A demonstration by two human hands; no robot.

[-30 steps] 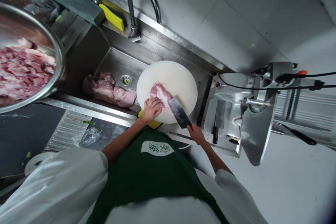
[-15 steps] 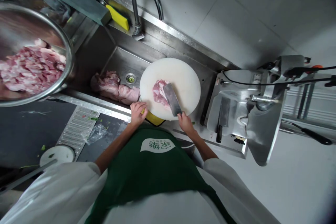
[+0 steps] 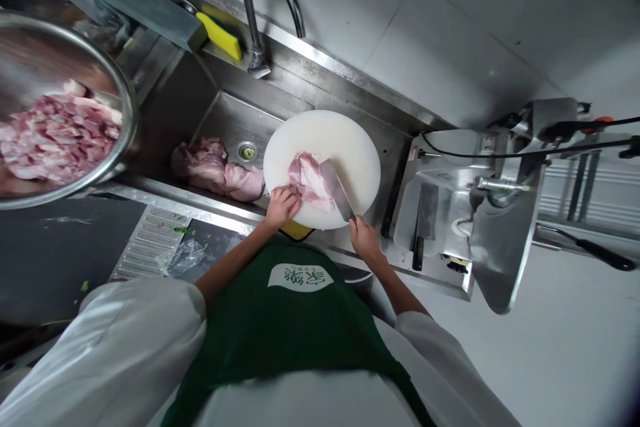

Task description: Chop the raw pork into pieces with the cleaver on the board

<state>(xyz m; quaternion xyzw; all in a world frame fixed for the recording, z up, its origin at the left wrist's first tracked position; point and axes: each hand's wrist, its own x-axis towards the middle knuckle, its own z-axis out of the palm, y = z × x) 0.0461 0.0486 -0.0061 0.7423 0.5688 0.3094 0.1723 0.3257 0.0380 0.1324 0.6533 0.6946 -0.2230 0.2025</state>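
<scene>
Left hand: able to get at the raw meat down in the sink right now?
Likely yes: that meat lies just left of the white board, near the left hand, and nothing visible blocks the way. The cleaver is on the hand's other side.

The cleaver blade (image 3: 337, 189) is showing smooth metal, and the board (image 3: 345, 137) is looking like smooth, matt plastic. The meat (image 3: 309, 178) is glistening moistly. The faucet (image 3: 251, 13) is gleaming in polished metal; the metal sink (image 3: 234, 117) is reflecting more dully. The bowl (image 3: 131, 103) is shining along its metal rim. The apron (image 3: 280, 327) is showing matt cloth.
</scene>
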